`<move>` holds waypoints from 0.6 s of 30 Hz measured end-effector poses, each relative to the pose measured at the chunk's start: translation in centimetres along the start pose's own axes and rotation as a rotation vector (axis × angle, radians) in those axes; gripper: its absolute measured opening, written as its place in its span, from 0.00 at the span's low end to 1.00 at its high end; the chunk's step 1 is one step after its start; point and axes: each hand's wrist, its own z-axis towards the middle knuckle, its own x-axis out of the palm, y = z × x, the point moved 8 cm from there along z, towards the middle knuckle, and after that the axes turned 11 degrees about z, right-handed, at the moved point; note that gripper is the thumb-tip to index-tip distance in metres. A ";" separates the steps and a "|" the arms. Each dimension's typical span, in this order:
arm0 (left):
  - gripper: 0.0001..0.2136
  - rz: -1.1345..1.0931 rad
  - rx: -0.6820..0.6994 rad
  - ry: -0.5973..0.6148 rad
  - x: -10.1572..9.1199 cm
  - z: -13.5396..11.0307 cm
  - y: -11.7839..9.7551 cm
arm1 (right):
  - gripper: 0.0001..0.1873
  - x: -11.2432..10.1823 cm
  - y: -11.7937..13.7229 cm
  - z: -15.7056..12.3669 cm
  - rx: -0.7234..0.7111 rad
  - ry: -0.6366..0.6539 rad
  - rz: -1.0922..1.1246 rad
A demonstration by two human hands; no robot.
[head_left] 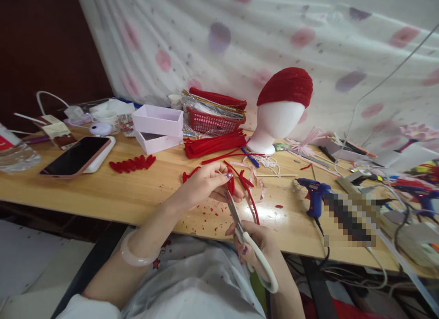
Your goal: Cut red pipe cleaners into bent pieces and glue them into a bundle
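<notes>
My left hand (216, 181) pinches a small red fuzzy pipe cleaner piece (231, 185) between thumb and fingers above the table. In my right hand (255, 241) is a pair of white-handled scissors (262, 259), its blades reaching up to the red piece. Whether the blades are fully closed I cannot tell. Red pipe cleaner strips (251, 197) lie just behind and right of my hands, and red clippings are scattered on the wood below. To the left, several red petal shapes (132, 164) lie in a row.
A bundle of red pipe cleaners (214, 144) lies before a red basket (216, 122). A white foam head (278, 124) wears a red cap (286, 86). Lilac boxes (157, 122) and a phone (75, 156) stand left. A blue glue gun (313, 195) with its cord sits right.
</notes>
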 end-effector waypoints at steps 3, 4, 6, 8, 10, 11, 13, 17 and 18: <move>0.08 0.021 -0.022 -0.020 -0.2 -0.1 0.2 | 0.32 0.0 -0.1 0.1 -0.020 0.003 -0.010; 0.07 0.028 -0.035 -0.025 -0.3 -0.2 0.3 | 0.32 0.0 -0.1 0.2 -0.028 0.007 -0.014; 0.07 0.038 -0.060 -0.037 -0.3 -0.3 0.4 | 0.32 0.1 -0.1 0.3 -0.033 0.018 -0.012; 0.08 0.038 -0.070 -0.045 -0.4 -0.4 0.5 | 0.31 0.2 -0.1 0.3 -0.023 0.023 0.002; 0.08 0.030 -0.069 -0.039 -0.3 -0.4 0.5 | 0.31 0.2 -0.1 0.3 -0.010 0.015 0.023; 0.08 0.025 -0.066 -0.034 -0.2 -0.4 0.5 | 0.31 0.2 -0.1 0.3 -0.003 0.010 0.028; 0.08 0.020 -0.063 -0.029 -0.2 -0.4 0.4 | 0.31 0.2 -0.2 0.2 0.009 -0.002 0.030; 0.08 0.019 -0.065 -0.044 -0.1 -0.4 0.4 | 0.31 -0.2 -0.3 0.1 0.011 -0.022 0.021; 0.08 0.024 -0.069 -0.054 -0.2 -0.4 0.4 | 0.31 -0.2 -0.3 0.1 0.008 -0.017 0.021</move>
